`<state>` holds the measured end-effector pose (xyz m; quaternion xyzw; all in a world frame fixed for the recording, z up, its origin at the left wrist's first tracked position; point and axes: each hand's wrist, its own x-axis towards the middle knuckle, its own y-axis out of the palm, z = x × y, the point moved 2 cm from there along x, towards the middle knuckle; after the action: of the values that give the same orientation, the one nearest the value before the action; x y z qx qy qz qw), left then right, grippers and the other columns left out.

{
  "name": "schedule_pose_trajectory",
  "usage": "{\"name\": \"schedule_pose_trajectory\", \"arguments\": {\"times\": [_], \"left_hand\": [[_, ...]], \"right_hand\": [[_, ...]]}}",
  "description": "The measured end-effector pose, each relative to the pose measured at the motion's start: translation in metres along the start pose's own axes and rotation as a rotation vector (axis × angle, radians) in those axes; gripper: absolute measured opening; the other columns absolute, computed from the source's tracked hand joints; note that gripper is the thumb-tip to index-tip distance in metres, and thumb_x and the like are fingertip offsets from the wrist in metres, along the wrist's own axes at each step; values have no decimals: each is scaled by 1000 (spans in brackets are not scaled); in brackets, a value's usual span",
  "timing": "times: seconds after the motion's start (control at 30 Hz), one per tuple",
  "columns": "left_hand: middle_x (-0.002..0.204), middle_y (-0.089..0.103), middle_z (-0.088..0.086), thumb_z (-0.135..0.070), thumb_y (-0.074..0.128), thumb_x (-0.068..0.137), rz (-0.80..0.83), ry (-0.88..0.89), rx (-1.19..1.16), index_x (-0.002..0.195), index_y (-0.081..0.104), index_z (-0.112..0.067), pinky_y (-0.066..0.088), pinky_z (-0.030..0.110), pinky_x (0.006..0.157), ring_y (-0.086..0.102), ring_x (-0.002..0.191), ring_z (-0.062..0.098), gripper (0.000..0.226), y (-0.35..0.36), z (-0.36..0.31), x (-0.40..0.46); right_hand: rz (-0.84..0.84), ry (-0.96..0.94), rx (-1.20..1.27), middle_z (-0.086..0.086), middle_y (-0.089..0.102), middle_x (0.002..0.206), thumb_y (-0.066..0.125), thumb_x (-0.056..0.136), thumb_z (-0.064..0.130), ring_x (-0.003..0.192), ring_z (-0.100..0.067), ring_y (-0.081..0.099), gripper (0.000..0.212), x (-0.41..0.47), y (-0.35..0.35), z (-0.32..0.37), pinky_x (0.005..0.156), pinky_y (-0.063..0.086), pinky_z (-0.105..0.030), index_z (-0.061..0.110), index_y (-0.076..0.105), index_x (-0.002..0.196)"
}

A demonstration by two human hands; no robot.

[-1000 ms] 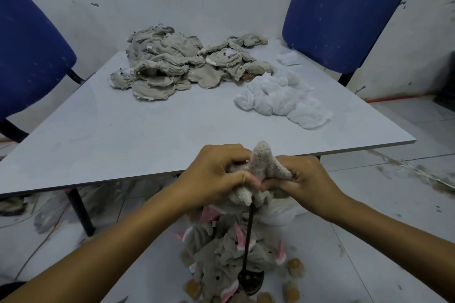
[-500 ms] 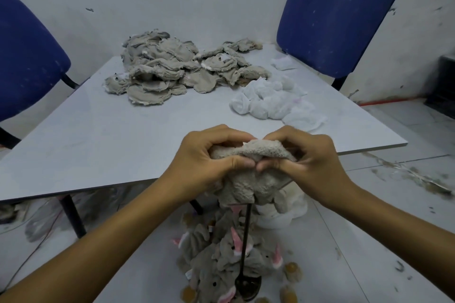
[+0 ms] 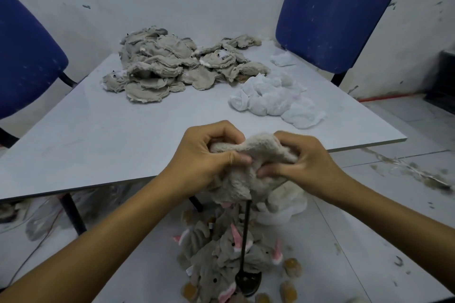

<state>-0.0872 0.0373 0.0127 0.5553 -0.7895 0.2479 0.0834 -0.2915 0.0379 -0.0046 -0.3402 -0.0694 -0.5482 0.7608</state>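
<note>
Left hand [image 3: 206, 155] and right hand [image 3: 305, 162] both grip one beige fuzzy plush fabric skin [image 3: 256, 150], fingers curled into it from either side with the thumbs pinching its near face. The skin hangs between them just off the near edge of the pale grey square table [image 3: 110, 135], bunched up, with its lower part draped over the top of a thin black metal rod [image 3: 246, 224]. That rod stands upright on a round dark base [image 3: 247, 283] on the floor.

Around the base lies a heap of grey plush skins with pink ears [image 3: 216, 253], and a few small brown fuzzy pieces [image 3: 291, 267] sit just right of it. A crumpled white cloth lump [image 3: 285, 206] lies under the right wrist.

On the far part of the table there is a pile of flat grey-beige fabric pieces [image 3: 167, 66] and, to its right, a cluster of white fabric bundles [image 3: 275, 98], the two just beside each other. A blue padded chair [image 3: 24, 56] stands at the left, another blue padded chair [image 3: 339, 7] at the far right corner.
</note>
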Motion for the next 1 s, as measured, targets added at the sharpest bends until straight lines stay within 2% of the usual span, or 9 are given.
{"name": "schedule_pose_trajectory", "arguments": {"times": [0.13, 0.23, 0.3, 0.4, 0.53, 0.7, 0.8, 0.9, 1.0], "left_hand": [[87, 67, -5, -1, 80, 77, 258, -167, 75, 95, 65, -10, 52, 29, 78, 65, 86, 11, 26, 1, 11, -1], [87, 66, -10, -15, 81, 75, 192, -126, 19, 98, 65, -18, 53, 31, 74, 64, 84, 11, 28, 5, 3, -1], [81, 67, -11, -16, 80, 74, 99, -13, -7, 88, 68, -20, 52, 24, 66, 64, 76, 6, 19, 6, -6, 1], [67, 63, -8, -6, 80, 71, -3, 49, -25, 72, 62, -13, 47, 19, 58, 59, 64, 6, 19, -1, -10, 2], [61, 56, -5, 5, 79, 71, 229, -156, 221, 62, 55, -15, 42, 26, 56, 53, 60, 7, 33, -2, 7, -4], [83, 66, -1, -24, 81, 73, 240, -148, 242, 88, 63, -21, 52, 46, 74, 61, 82, 24, 24, 6, 10, -7], [83, 69, -6, -26, 81, 73, 134, -57, 83, 86, 68, -25, 54, 31, 69, 65, 78, 12, 17, 7, -1, -6], [73, 65, -7, -25, 82, 70, 1, 65, 97, 78, 68, -24, 49, 26, 60, 59, 67, 7, 17, 3, -8, 3], [84, 69, -2, -26, 81, 72, 209, -86, 195, 90, 69, -15, 55, 39, 75, 65, 81, 16, 24, 8, 0, 2]], "right_hand": [[-171, -42, 21, 5, 68, 91, 84, 67, 28, 80, -17, 66, 31, 5, -11, 16, 66, 54, -39, 21, 69, 93], [-109, 53, 32, 0, 66, 79, 83, 65, 31, 72, -17, 64, 35, 1, -2, 17, 61, 51, -49, 23, 68, 96], [-140, 44, 51, -3, 66, 75, 83, 64, 30, 70, -17, 63, 38, 1, 0, 19, 60, 52, -45, 24, 67, 99], [-207, -34, 87, -3, 70, 82, 86, 66, 28, 76, -10, 67, 44, 7, -7, 24, 63, 55, -24, 26, 63, 103], [8, -12, -53, 12, 68, 89, 86, 69, 30, 84, -13, 66, 36, 4, 3, 18, 70, 55, -28, 28, 65, 99], [27, 13, -56, 14, 67, 87, 80, 70, 39, 83, -10, 65, 29, -4, 6, 9, 70, 56, -31, 28, 67, 93], [-5, 20, -80, 5, 68, 81, 80, 73, 38, 77, -13, 63, 30, -8, 5, 7, 67, 55, -36, 14, 71, 90], [-103, -83, -80, 16, 66, 80, 82, 74, 37, 75, -2, 62, 23, -5, 3, 11, 66, 52, -22, 27, 69, 90], [125, 88, -115, 17, 69, 78, 85, 73, 34, 73, 2, 64, 23, -5, 8, 2, 66, 51, -19, 40, 66, 84]]}}
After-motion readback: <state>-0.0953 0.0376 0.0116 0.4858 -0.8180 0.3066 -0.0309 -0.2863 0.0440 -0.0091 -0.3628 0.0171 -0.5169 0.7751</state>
